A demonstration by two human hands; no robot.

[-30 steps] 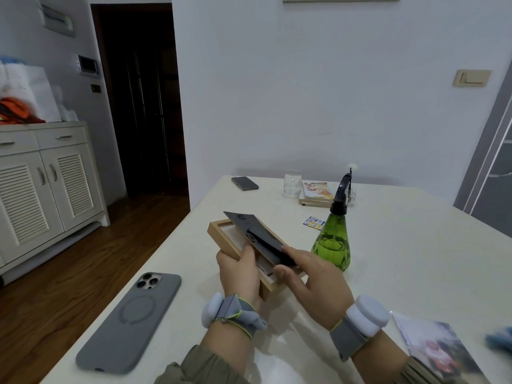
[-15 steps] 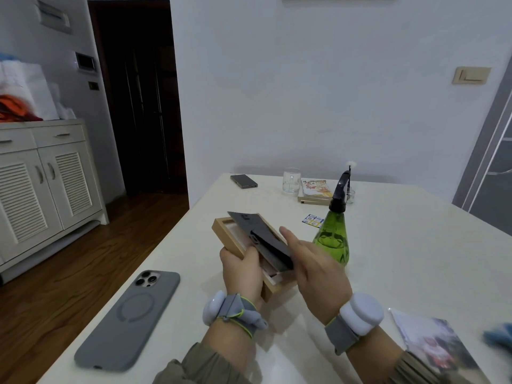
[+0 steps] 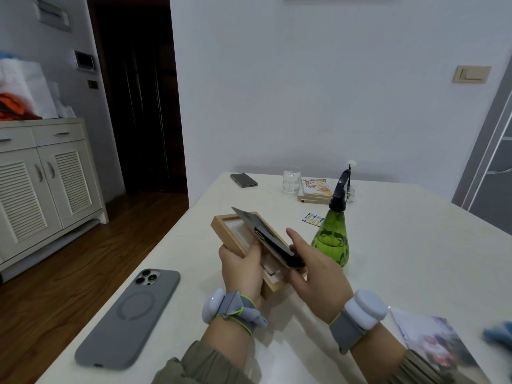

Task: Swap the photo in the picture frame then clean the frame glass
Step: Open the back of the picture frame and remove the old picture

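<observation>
Left hand [image 3: 243,266] grips the wooden picture frame [image 3: 225,236] by its left side, thumb curled over the rim, frame lifted off the bench [image 3: 401,245] and face down, tilted. Right hand [image 3: 318,268] pinches the near end of the dark backing board [image 3: 266,236], index finger stretched out along it; board is raised at an angle out of the frame's recess, far end up. Green spray bottle [image 3: 331,241] stands just right of the hands. Loose photo [image 3: 435,345] lies flat at the bench's near right corner, blue cloth [image 3: 498,332] beside it at the right edge. Grey phone [image 3: 130,317] lies by the near left edge.
</observation>
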